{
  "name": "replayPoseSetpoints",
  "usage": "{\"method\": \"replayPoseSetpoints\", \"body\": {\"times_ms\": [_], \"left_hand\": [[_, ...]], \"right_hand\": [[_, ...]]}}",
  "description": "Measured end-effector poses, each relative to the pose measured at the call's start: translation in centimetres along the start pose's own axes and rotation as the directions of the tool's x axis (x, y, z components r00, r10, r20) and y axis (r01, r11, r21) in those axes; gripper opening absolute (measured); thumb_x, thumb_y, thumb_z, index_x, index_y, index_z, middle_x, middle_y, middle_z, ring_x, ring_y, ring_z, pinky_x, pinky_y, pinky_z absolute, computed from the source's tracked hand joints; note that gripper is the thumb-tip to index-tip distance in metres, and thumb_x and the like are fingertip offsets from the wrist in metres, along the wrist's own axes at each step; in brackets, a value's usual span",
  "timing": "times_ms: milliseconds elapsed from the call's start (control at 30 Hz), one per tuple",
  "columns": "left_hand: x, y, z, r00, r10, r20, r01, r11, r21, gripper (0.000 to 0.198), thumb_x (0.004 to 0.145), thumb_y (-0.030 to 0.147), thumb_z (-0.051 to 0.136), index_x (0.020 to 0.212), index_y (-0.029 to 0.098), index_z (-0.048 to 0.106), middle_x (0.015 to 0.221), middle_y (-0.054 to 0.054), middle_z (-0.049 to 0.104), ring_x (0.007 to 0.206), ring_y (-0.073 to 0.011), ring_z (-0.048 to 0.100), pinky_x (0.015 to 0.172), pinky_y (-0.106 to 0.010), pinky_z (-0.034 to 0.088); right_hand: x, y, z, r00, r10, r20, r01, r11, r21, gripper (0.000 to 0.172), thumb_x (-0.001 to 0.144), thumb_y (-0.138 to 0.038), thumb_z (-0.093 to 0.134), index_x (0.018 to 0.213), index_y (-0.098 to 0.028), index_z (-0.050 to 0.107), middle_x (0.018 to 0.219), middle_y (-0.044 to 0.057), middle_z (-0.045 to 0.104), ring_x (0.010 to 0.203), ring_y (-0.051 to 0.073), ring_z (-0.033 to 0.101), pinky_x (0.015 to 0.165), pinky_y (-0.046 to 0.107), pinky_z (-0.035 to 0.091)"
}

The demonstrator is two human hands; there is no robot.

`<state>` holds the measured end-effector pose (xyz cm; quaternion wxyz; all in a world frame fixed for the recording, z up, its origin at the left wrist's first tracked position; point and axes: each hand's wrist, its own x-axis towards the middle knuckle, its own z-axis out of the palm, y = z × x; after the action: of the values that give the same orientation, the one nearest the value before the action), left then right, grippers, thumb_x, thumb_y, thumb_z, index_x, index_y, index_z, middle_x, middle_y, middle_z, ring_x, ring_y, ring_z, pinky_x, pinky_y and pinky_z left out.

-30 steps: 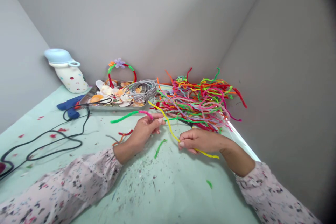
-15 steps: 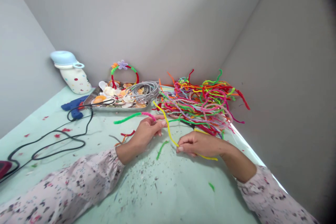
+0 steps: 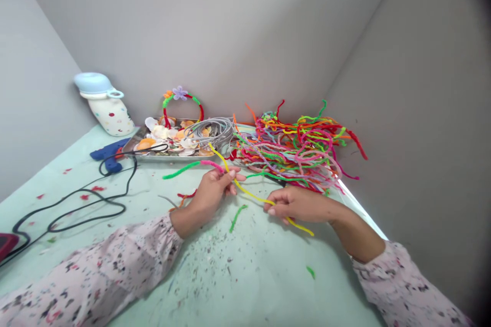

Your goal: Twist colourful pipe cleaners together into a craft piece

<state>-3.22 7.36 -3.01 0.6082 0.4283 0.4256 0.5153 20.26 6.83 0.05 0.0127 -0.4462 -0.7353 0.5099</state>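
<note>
My left hand point(image 3: 212, 190) pinches a pipe cleaner that is pink at my fingers and green further left point(image 3: 184, 168). A long yellow pipe cleaner point(image 3: 249, 194) crosses my left fingertips, and my right hand point(image 3: 297, 203) is closed on it farther down, its tail sticking out below the palm. Both hands hover just above the pale green table point(image 3: 245, 271), in front of a big tangle of coloured pipe cleaners point(image 3: 295, 145).
A metal tray of shells and grey wire point(image 3: 180, 140) sits behind my left hand, with a pipe-cleaner hoop point(image 3: 182, 99) above it. A blue glue gun point(image 3: 109, 153), its black cord point(image 3: 76, 204) and a dotted bottle point(image 3: 105, 107) lie left. Scraps litter the table.
The yellow pipe cleaner's far end has swung left and now lies across my left fingertips. My right hand has shifted slightly right along it.
</note>
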Motion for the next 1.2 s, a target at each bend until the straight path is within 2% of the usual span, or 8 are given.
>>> {"method": "replayPoseSetpoints", "body": {"times_ms": [200,400,500,567,767,967,1033,1200], "left_hand": [[0.3,-0.2,-0.3,1.000,-0.011,-0.026,0.009,0.995,-0.098,0.033,0.073,0.031,0.071,0.100,0.013,0.065,0.087,-0.007,0.074,0.046,-0.0049,0.049,0.047,-0.019,0.035],[0.5,0.0,-0.3,0.998,-0.040,-0.054,0.033,0.991,-0.130,0.028,0.074,0.025,0.070,0.097,0.011,0.065,0.084,-0.008,0.073,0.048,-0.0046,0.050,0.047,-0.017,0.036],[0.6,0.1,-0.2,0.997,-0.046,-0.063,0.037,0.990,-0.138,0.026,0.074,0.025,0.071,0.095,0.010,0.066,0.081,-0.008,0.073,0.049,-0.0052,0.052,0.046,-0.017,0.036],[0.6,0.2,-0.3,0.997,-0.046,-0.056,0.038,0.989,-0.143,0.027,0.073,0.025,0.072,0.094,0.010,0.066,0.081,-0.008,0.073,0.048,-0.0053,0.053,0.046,-0.016,0.036],[0.6,0.2,-0.3,0.997,-0.040,-0.068,0.027,0.983,-0.180,0.033,0.070,0.032,0.076,0.093,0.010,0.066,0.080,-0.004,0.070,0.047,-0.0040,0.054,0.044,-0.016,0.036],[0.8,0.1,-0.3,0.992,-0.047,-0.119,0.021,0.977,-0.212,0.035,0.065,0.035,0.081,0.082,0.010,0.063,0.062,0.002,0.062,0.044,-0.0039,0.050,0.042,-0.015,0.035],[0.9,0.0,-0.3,0.991,-0.049,-0.128,0.020,0.975,-0.219,0.034,0.065,0.035,0.082,0.079,0.011,0.062,0.059,0.003,0.060,0.044,-0.0037,0.049,0.041,-0.015,0.034],[0.9,0.1,-0.2,0.990,-0.061,-0.124,0.029,0.970,-0.243,0.032,0.064,0.032,0.082,0.076,0.011,0.062,0.059,0.002,0.060,0.045,-0.0042,0.049,0.042,-0.016,0.034]], "right_hand": [[-1.2,-0.2,-1.4,0.994,0.057,-0.091,-0.058,0.998,-0.015,0.039,0.088,-0.052,0.051,0.078,-0.017,0.065,0.055,-0.003,0.059,0.046,0.008,0.049,0.050,0.021,0.040],[-2.2,-0.3,-1.8,0.992,0.030,0.119,-0.035,0.999,0.042,0.043,0.086,-0.054,0.053,0.097,-0.017,0.071,0.040,-0.009,0.047,0.032,0.005,0.034,0.039,0.019,0.031],[-2.1,0.5,-2.1,0.989,0.011,0.147,-0.027,0.994,0.107,0.046,0.087,-0.055,0.053,0.099,-0.014,0.070,0.039,-0.010,0.044,0.031,0.004,0.031,0.036,0.018,0.026],[-2.0,1.2,-2.3,0.992,0.015,0.121,-0.034,0.988,0.149,0.047,0.087,-0.056,0.053,0.100,-0.014,0.069,0.040,-0.009,0.046,0.030,0.004,0.031,0.035,0.018,0.025],[-2.4,1.8,-3.4,0.998,0.066,0.020,-0.069,0.973,0.220,0.045,0.085,-0.056,0.056,0.103,-0.016,0.063,0.053,-0.004,0.062,0.038,0.006,0.049,0.040,0.017,0.035],[-3.6,2.6,-5.1,0.995,0.068,-0.072,-0.057,0.986,0.155,0.040,0.084,-0.055,0.057,0.076,-0.016,0.060,0.059,0.000,0.068,0.045,0.008,0.057,0.042,0.018,0.036],[-3.9,3.1,-5.4,0.997,0.050,-0.061,-0.040,0.987,0.156,0.041,0.085,-0.055,0.054,0.075,-0.016,0.061,0.058,0.001,0.068,0.044,0.008,0.057,0.044,0.019,0.037],[-4.1,3.4,-5.2,0.987,0.114,0.112,-0.130,0.981,0.146,0.038,0.083,-0.053,0.059,0.085,-0.016,0.065,0.055,-0.002,0.066,0.040,0.007,0.055,0.041,0.018,0.035]]}}
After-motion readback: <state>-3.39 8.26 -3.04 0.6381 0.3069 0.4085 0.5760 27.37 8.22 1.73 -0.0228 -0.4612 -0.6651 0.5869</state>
